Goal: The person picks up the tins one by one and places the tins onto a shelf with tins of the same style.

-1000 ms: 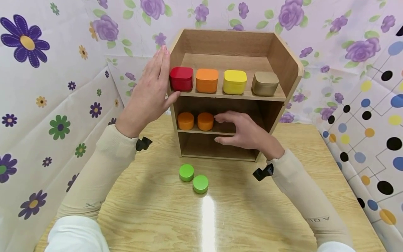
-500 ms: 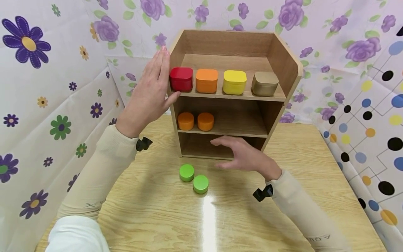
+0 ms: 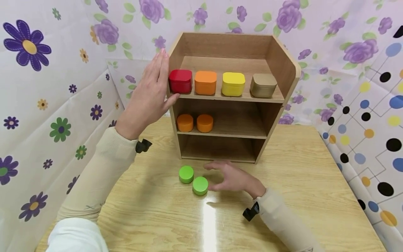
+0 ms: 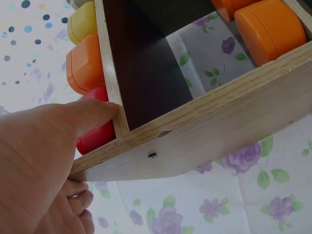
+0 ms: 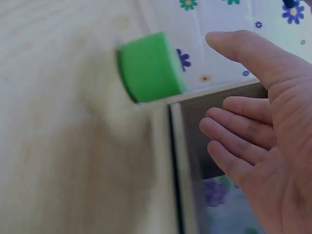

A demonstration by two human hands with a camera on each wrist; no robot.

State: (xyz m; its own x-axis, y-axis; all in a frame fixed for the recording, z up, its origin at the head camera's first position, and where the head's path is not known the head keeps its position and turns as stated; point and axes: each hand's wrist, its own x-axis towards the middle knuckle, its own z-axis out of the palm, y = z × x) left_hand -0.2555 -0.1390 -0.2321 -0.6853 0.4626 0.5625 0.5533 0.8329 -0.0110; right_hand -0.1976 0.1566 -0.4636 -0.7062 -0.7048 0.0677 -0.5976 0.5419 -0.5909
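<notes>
My left hand lies along the outer left side of a small wooden shelf unit, fingers straight and thumb on its front edge. In the left wrist view that thumb touches the corner beside the red box. My right hand is over the table with fingers and thumb apart and nothing between them. Its thumb is close to the nearer of two short green cylinders; the other green cylinder stands just behind, to the left. In the right wrist view one green cylinder is beyond the spread fingers.
On the top shelf stand a red box, an orange box, a yellow box and a tan box. Two round orange containers sit at the left of the middle shelf. Patterned cloth surrounds the wooden table.
My right hand has come down from the middle shelf, past the bottom compartment, to the table beside the green cylinders. The left hand keeps its place on the shelf unit.
</notes>
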